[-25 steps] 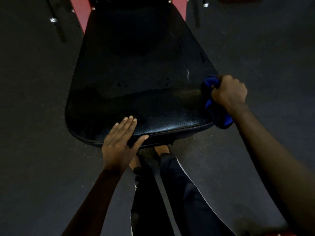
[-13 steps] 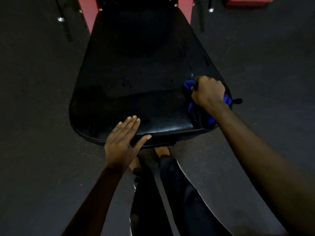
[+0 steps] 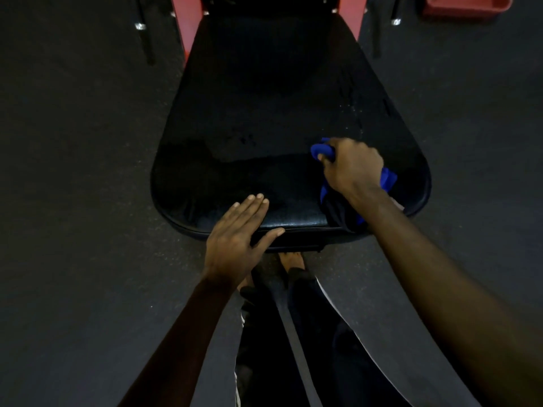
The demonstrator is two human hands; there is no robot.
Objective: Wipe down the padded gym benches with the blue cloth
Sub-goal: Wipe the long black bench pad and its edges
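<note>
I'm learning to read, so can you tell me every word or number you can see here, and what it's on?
There are none. No words, numbers or logos can be seen on the black bench pad, the blue cloth gripped by the right hand, the red frame or the red bin.

**Blue cloth [image 3: 388, 178] bunched on the black bench [image 3: 264, 127]**

The bench is a black padded seat with a grained, slightly glossy skin. It widens toward its rounded near edge. The blue cloth lies crumpled on the bench's near right corner, gripped in the right hand [image 3: 352, 168], and its folds reach the near edge.
</note>
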